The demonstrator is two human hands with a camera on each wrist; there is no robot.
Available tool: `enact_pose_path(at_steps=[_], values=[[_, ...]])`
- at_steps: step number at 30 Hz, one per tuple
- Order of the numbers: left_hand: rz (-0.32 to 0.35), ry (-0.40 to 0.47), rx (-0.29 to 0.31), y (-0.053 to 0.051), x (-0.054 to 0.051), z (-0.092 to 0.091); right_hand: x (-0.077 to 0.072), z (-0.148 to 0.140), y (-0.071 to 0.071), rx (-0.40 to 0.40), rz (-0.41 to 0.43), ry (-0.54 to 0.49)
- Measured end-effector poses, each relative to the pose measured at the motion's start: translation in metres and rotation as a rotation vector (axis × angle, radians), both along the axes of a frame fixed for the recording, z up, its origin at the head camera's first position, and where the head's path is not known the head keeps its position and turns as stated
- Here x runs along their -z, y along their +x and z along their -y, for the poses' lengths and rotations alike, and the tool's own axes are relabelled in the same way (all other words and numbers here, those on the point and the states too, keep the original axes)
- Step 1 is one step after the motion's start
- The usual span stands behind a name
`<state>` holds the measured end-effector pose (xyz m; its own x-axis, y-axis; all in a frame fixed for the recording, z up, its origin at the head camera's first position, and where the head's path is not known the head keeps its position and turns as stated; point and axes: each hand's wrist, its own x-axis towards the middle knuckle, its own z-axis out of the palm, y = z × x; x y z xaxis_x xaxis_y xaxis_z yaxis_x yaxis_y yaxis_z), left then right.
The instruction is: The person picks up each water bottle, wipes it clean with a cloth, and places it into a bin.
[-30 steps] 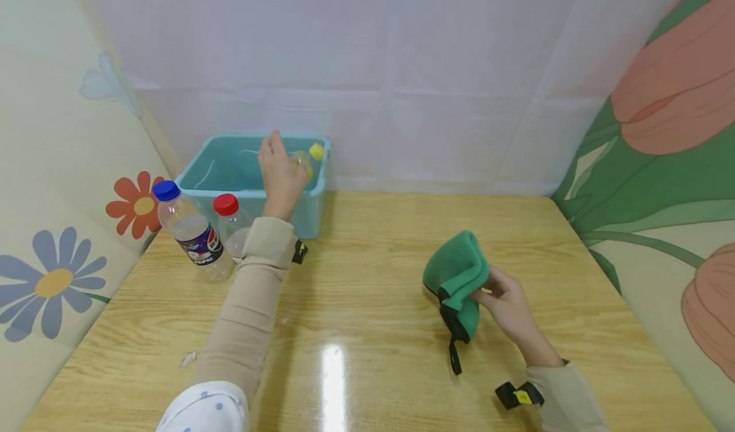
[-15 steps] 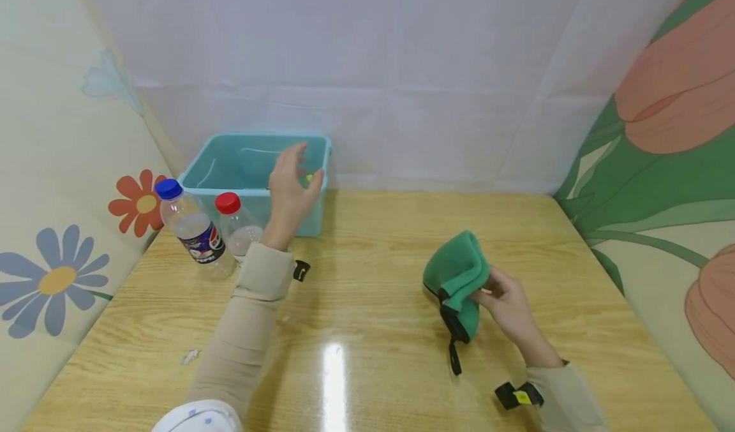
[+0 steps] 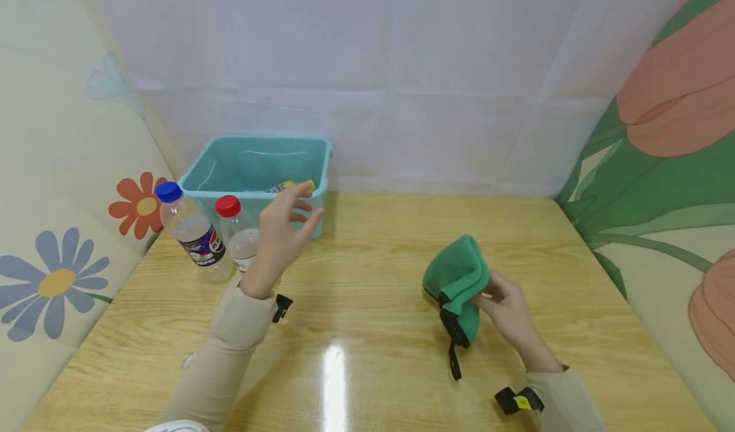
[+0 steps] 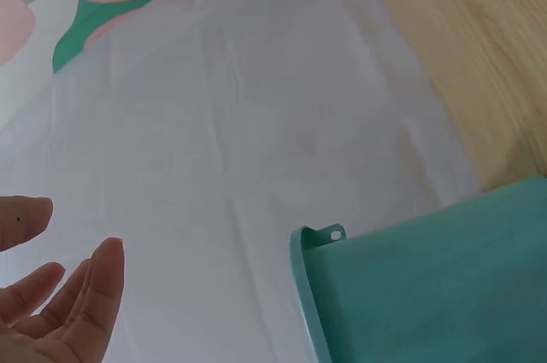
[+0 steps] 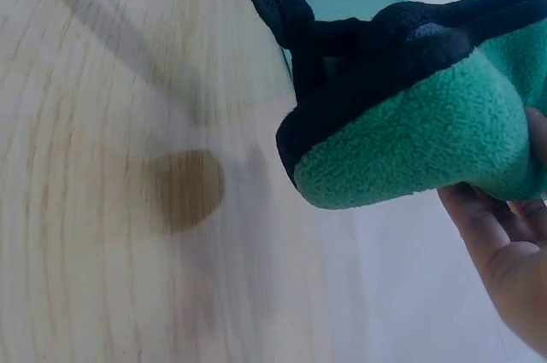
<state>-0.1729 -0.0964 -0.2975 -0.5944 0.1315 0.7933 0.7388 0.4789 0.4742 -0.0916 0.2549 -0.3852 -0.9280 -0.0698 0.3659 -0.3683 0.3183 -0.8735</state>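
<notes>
My left hand (image 3: 281,234) hovers just in front of the blue-green bin (image 3: 198,177), fingers spread loosely with nothing in them. Inside the bin, a bottle with a yellow cap (image 3: 281,187) lies low, partly hidden by the rim and my fingers. The left wrist view shows the same hand (image 4: 64,303) beside the bin's edge (image 4: 427,286). On the right, my right hand (image 3: 505,304) pinches a folded green cloth (image 3: 453,272) with black trim and a hanging loop. Its fluffy pile (image 5: 419,141) shows close up in the right wrist view.
Left of my left hand stand a Pepsi bottle with a blue cap (image 3: 195,231) and a clear bottle with a red cap (image 3: 238,231), both before the bin. A white scrap (image 3: 188,360) lies on the wooden table (image 3: 373,355). A white sheet (image 3: 402,87) hangs behind.
My left hand has let go of the yellow-capped bottle, which now lies in the bin, and has drawn back toward me. My right hand still holds the cloth in place.
</notes>
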Motion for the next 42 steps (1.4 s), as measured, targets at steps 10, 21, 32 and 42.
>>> enact_pose_path(at_steps=[10, 21, 32, 42], values=[[-0.006, 0.024, 0.012, 0.023, 0.019, 0.023, 0.002, 0.0, 0.0, -0.018, -0.016, -0.011], [-0.034, -0.01, -0.063, 0.038, 0.029, 0.043, 0.004, -0.001, 0.0, -0.004, 0.0, -0.005], [0.027, 0.058, -0.188, 0.051, 0.041, 0.067, 0.007, -0.003, 0.0, -0.003, -0.013, -0.015], [0.206, 0.087, -0.441, 0.056, 0.045, 0.082, 0.007, -0.002, -0.001, -0.018, -0.012, -0.017]])
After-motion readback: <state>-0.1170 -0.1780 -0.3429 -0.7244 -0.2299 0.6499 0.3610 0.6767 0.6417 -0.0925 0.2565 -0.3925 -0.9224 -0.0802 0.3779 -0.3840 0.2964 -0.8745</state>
